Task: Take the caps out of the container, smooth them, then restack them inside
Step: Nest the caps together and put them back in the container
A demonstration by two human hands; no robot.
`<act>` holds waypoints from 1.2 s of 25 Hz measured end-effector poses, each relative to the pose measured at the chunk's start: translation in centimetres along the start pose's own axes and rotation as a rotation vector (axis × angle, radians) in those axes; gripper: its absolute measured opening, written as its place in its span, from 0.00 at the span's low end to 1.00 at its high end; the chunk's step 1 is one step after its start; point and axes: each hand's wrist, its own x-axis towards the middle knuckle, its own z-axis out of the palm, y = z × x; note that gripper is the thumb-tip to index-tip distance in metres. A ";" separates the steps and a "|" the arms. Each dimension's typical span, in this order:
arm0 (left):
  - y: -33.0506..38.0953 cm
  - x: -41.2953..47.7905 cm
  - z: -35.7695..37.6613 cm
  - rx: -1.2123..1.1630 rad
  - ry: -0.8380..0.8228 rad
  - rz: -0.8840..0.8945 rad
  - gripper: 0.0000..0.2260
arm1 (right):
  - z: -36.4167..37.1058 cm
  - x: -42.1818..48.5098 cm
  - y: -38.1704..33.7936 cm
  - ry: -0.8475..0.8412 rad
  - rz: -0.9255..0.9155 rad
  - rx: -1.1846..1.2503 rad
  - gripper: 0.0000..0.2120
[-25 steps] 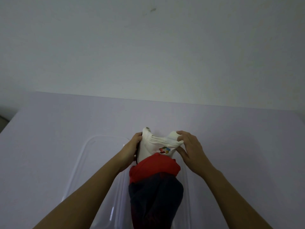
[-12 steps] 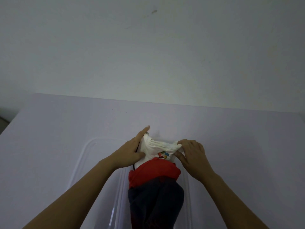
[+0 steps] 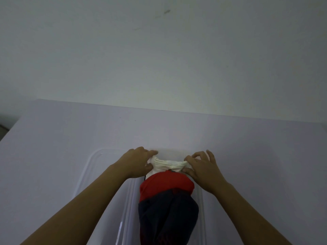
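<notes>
Both hands are clamped on the white cap (image 3: pixel 168 164): the left hand (image 3: pixel 137 163) pinches its 9 o'clock edge between thumb and fingers, and the right hand (image 3: pixel 200 167) pinches its 3 o'clock edge, with the outer fingers lifted clear of the cloth.

Change noted: a second ago the white cap stood taller between the hands, with a small coloured emblem showing on its face. It now sits lower and wider, drawn out sideways into a short gathered band, and the emblem is almost hidden behind the red cap (image 3: pixel 166 185). The hands have moved apart and forward, toward 12 o'clock. Judgement: the white cap is being pressed down and pulled flat at the head of the row, so the restacking step is under way, not the removal step.

Condition of the caps: the white cap is bunched, with fine ridges along its upper edge; it is not yet smooth. The red cap overlaps it on the 6 o'clock side, rounded and fairly even. A dark navy cap (image 3: pixel 168 218) overlaps the red one in turn and runs to the bottom edge of the view; it carries a deep lengthwise fold. All three lie in a row from 12 to 6 o'clock.

Location: the row lies inside the clear plastic container (image 3: pixel 92 167), along its right-hand side; the left half of the container shows no caps. The container rests on a pale table (image 3: pixel 70 135) before a plain wall (image 3: pixel 159 59).
</notes>
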 end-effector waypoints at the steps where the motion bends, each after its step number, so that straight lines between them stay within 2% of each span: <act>1: 0.0 0.1 0.0 0.026 -0.013 -0.004 0.24 | -0.2 0.1 0.1 -0.085 0.012 0.020 0.24; 4: 0.1 0.2 -0.1 -0.036 -0.013 -0.050 0.23 | -1.0 0.7 0.3 -0.162 -0.034 0.003 0.43; 6: 0.3 0.5 0.2 0.021 0.042 -0.054 0.24 | -1.1 1.3 0.3 -0.191 -0.032 -0.006 0.49; 7: 0.4 0.6 0.4 0.034 0.071 -0.051 0.23 | -1.2 1.4 0.2 -0.212 -0.018 -0.005 0.46; 9: 0.7 0.6 0.6 -0.059 0.164 -0.045 0.18 | -1.4 1.5 -0.1 -0.256 0.052 0.112 0.30; 10: 1.0 0.3 0.4 -0.155 0.233 -0.040 0.16 | -1.4 1.4 -0.1 -0.220 0.077 0.218 0.25; 12: 1.5 -0.8 -0.4 -0.363 0.337 -0.027 0.11 | -1.7 0.7 -0.1 -0.031 0.086 0.451 0.21; 13: 1.6 -1.6 -0.7 -0.438 0.296 -0.028 0.12 | -2.1 0.2 0.0 -0.001 0.092 0.532 0.20; 14: 1.9 -2.3 -1.2 -0.466 0.184 -0.031 0.14 | -3.0 -0.3 0.0 -0.041 0.085 0.573 0.20; 16: 2.0 -3.4 -0.8 -0.423 -0.078 -0.051 0.20 | -3.7 -1.1 -0.7 -0.273 0.060 0.522 0.22; 18: 1.8 -3.5 0.0 -0.380 -0.129 -0.069 0.21 | -3.4 -1.4 -1.0 -0.344 0.030 0.464 0.27; 23: 2.5 -3.7 1.2 -0.261 0.008 -0.178 0.19 | -1.5 -2.1 -3.2 -0.240 0.124 0.549 0.23; 26: 3.2 -4.5 1.9 -0.278 0.128 -0.174 0.19 | -2.1 -4.0 -4.8 0.022 0.146 0.615 0.23; 28: 3.3 -5.6 2.5 -0.368 0.286 -0.174 0.19 | -2.6 -6.2 -6.6 0.192 0.107 0.634 0.18; 30: 2.9 -6.9 2.8 -0.480 0.525 -0.251 0.18 | -1.9 -8.7 -8.9 0.260 0.012 0.475 0.16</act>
